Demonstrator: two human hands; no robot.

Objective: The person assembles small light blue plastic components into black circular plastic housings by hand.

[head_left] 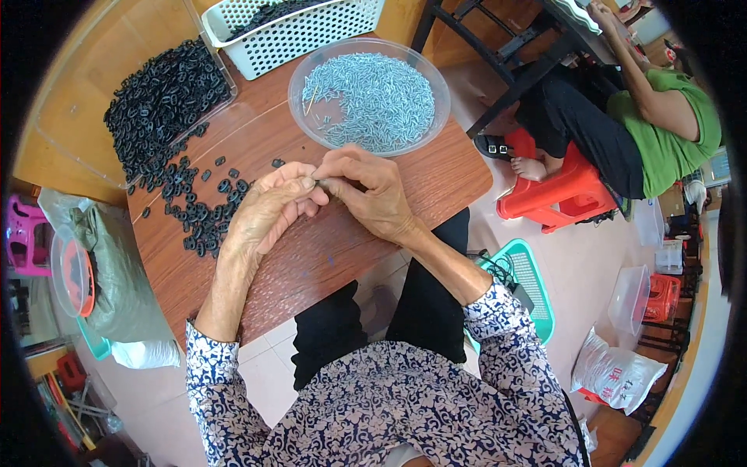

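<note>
- In the head view, the room has a pale floor (572,261) and a brown wooden table (440,179), which stands in front of the seated person.
- On the right side, another person in a green top (669,117) sits on a red stool (556,198).
- The left hand (268,204) is above the table; its thumb and index finger are pinched narrow at a small dark piece (319,184), and its other fingers are curled.
- The right hand (373,194) meets it from the other side, with thumb and index finger also close together at this piece. The fingertips cover most of it, so I cannot tell its exact shape.
- Many black oval links (175,97) are heaped in a clear box (233,92) at the far left; others lie loose on the table, near the left hand.
- Beyond the right hand, a round clear bowl (292,100) contains small bluish-grey pins (389,101).
- Behind the bowl and box is a white perforated basket (303,48), with black pieces inside.
</note>
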